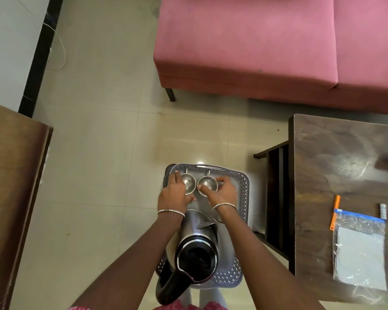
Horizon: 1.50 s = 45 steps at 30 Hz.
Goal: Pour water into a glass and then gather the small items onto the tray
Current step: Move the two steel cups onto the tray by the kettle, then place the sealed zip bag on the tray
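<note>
A grey perforated plastic tray (243, 198) sits below me, on what looks like a stool. Two small steel cups stand side by side at its far end. My left hand (174, 191) wraps the left steel cup (188, 183) from the left. My right hand (222, 190) grips the right steel cup (207, 183) from the right, thumb on its near rim. A steel kettle (197, 245) with a black lid and black handle stands on the near part of the tray, between my forearms. Whether the cups hold water cannot be told.
A dark wooden table (345, 153) on the right holds a zip bag (360, 249), an orange pen (334, 212) and a small tube (383, 210). A pink sofa (267, 45) lies ahead. A brown wooden surface (11, 175) is at the left. Tiled floor surrounds the tray.
</note>
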### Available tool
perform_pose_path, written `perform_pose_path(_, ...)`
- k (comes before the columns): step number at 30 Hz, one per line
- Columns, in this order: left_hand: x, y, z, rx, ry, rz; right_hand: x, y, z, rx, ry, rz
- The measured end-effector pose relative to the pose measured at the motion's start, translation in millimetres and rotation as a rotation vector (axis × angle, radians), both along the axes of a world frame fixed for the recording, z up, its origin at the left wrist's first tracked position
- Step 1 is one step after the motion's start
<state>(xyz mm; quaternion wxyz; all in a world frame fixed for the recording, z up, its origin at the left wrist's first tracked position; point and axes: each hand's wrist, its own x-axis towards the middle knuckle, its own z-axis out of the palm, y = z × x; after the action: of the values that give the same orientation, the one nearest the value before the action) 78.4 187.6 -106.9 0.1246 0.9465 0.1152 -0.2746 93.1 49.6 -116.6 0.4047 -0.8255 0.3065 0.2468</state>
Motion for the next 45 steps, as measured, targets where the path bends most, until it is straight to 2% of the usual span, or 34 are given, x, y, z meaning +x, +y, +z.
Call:
perform_pose_path(5,-12,8,40,-0.139,-0.125,0.100,-15,-24,31,0.040,-0.003,-0.104)
perform_pose_path(12,-39,-6,140,-0.333,-0.348,0.205,-63,-77,120,0.066,-0.073,-0.216)
perform_pose_path(17,-67,-56,192,-0.420,-0.396,0.142,-105,-122,176,0.081,-0.175,-0.283)
perform_pose_path(21,-92,-115,212,-0.532,-0.356,0.062,-141,-167,201,0.074,-0.233,-0.342)
perform_pose_path(31,-165,-294,221,-0.623,-0.292,-0.080,-242,-334,208,0.060,-0.274,-0.535)
perform_pose_path(40,-222,-448,202,-0.571,-0.241,0.080,-301,-499,194,0.065,-0.233,-0.517)
perform_pose_path(45,-223,-493,198,-0.578,-0.229,0.100,-300,-553,189,0.081,-0.191,-0.530)
